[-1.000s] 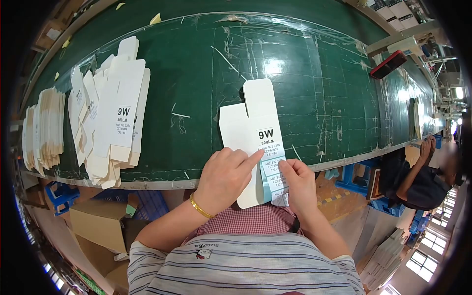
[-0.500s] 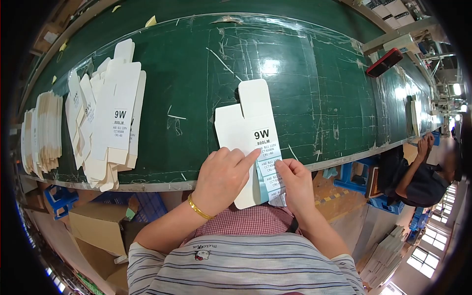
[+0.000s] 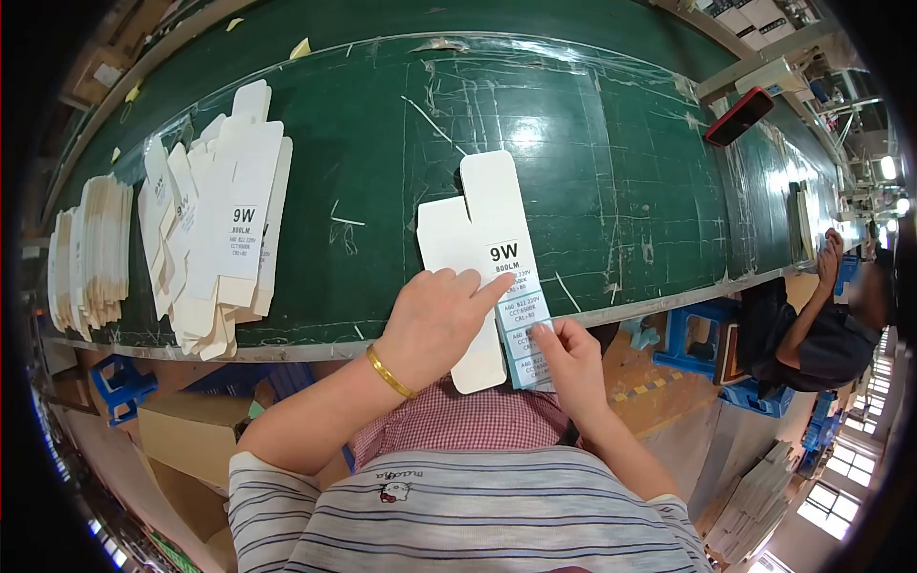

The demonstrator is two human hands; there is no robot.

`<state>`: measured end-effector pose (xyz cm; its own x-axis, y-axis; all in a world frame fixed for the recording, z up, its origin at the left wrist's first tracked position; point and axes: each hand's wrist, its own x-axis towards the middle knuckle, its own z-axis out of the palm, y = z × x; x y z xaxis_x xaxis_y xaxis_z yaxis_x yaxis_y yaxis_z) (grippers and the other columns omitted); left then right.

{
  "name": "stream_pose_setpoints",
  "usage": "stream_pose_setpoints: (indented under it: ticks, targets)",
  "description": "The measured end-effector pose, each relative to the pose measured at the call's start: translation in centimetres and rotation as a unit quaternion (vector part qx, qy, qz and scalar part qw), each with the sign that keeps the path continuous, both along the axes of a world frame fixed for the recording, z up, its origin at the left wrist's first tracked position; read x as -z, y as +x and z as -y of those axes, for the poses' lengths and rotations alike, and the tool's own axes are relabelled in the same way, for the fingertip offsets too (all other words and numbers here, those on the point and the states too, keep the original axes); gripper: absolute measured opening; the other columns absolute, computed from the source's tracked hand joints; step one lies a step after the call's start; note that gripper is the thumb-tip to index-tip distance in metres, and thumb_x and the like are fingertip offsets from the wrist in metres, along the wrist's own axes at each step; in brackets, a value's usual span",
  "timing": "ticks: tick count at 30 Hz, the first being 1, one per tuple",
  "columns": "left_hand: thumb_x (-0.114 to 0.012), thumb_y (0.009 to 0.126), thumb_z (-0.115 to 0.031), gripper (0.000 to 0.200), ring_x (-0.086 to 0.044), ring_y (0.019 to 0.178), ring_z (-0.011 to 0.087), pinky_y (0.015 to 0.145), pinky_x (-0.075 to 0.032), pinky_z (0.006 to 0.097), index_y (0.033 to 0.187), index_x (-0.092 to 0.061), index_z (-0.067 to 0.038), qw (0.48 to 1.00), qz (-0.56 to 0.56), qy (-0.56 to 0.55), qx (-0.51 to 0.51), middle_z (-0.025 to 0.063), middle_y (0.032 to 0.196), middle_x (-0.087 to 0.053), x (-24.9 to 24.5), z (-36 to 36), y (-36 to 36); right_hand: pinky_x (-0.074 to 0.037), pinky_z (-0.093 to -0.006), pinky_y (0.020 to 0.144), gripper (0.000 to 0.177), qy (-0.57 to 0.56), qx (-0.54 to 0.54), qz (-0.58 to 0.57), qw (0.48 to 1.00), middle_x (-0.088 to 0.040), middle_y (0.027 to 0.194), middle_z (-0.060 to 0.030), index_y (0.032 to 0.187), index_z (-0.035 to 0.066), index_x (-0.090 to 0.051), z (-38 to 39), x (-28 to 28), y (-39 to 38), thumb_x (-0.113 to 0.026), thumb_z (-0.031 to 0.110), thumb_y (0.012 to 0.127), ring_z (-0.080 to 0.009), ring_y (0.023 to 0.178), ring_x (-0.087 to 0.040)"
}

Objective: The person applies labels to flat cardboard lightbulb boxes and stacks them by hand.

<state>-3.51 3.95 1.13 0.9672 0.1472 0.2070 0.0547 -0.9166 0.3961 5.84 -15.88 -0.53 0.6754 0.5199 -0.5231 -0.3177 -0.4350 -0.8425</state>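
The flat carton (image 3: 475,212) lies printed side up on the green worktop (image 3: 592,143), its near end hanging over the front edge towards the person. The left hand (image 3: 432,327) rests on it, index finger stretched out and pressing just under the "9W" print, at the top of the label strip (image 3: 524,336); the other fingers are loosely curled and grip nothing. The right hand (image 3: 571,367) pinches the lower end of that strip between thumb and fingers, holding it flat along the carton's right side.

This looks like the sticking step: the top label sits over the printed lines while the backing is held taut below. A clean result would call for the left fingertip to keep the label pinned and square to the print while the strip is drawn down and away without dragging the carton off the edge.

To the left lies a fanned pile of cartons (image 3: 234,224), some printed alike, and well apart at the far right a phone (image 3: 738,116).
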Motion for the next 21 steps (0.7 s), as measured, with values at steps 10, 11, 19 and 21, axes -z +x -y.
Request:
stream_pose_setpoints:
  ticks: [10, 11, 19, 21]
  targets:
    - [-0.064, 0.079, -0.013, 0.049, -0.055, 0.059, 0.0193, 0.053, -0.046, 0.0332, 0.127, -0.062, -0.020, 0.994, -0.031, 0.106, -0.001, 0.0053, 0.072, -0.051, -0.7, 1.9, 0.1, -0.043, -0.0202, 0.063, 0.016, 0.087, 0.008, -0.037, 0.996, -0.060, 0.078, 0.0016, 0.087, 0.002, -0.058, 6.9, 1.2, -2.0, -0.062, 0.015, 0.096, -0.0028, 0.071, -0.051]
    - [-0.065, 0.079, -0.012, 0.048, -0.056, 0.061, 0.0195, 0.054, -0.046, 0.0330, 0.126, -0.062, -0.019, 0.993, -0.031, 0.115, -0.001, 0.0054, 0.073, -0.052, -0.6, 2.1, 0.3, -0.044, -0.0205, 0.064, 0.016, 0.097, 0.021, -0.050, 0.994, -0.061, 0.079, 0.0012, 0.088, 0.002, -0.058, 7.2, 1.6, -2.2, -0.061, 0.015, 0.097, -0.0031, 0.072, -0.052]
    - [-0.071, 0.075, -0.012, 0.030, -0.061, 0.090, 0.0247, 0.079, -0.052, 0.0348, 0.103, -0.064, -0.002, 0.993, 0.065, 0.102, 0.018, 0.0085, 0.095, -0.061, 0.0, 3.2, -0.2, -0.045, -0.0208, 0.064, 0.015, 0.154, 0.036, -0.048, 0.986, -0.063, 0.081, 0.0001, 0.089, 0.002, -0.059, 8.4, 2.3, -3.0, -0.062, 0.016, 0.096, -0.0041, 0.073, -0.054]
    - [-0.069, 0.076, -0.013, 0.021, -0.061, 0.086, 0.0242, 0.075, -0.053, 0.0340, 0.093, -0.061, -0.002, 0.987, 0.000, 0.160, 0.029, 0.0091, 0.090, -0.061, 0.1, 3.4, 0.3, -0.044, -0.0208, 0.064, 0.015, 0.160, 0.034, -0.030, 0.986, -0.062, 0.081, 0.0005, 0.088, 0.002, -0.059, 8.4, 2.0, -3.0, -0.061, 0.015, 0.096, -0.0039, 0.073, -0.054]
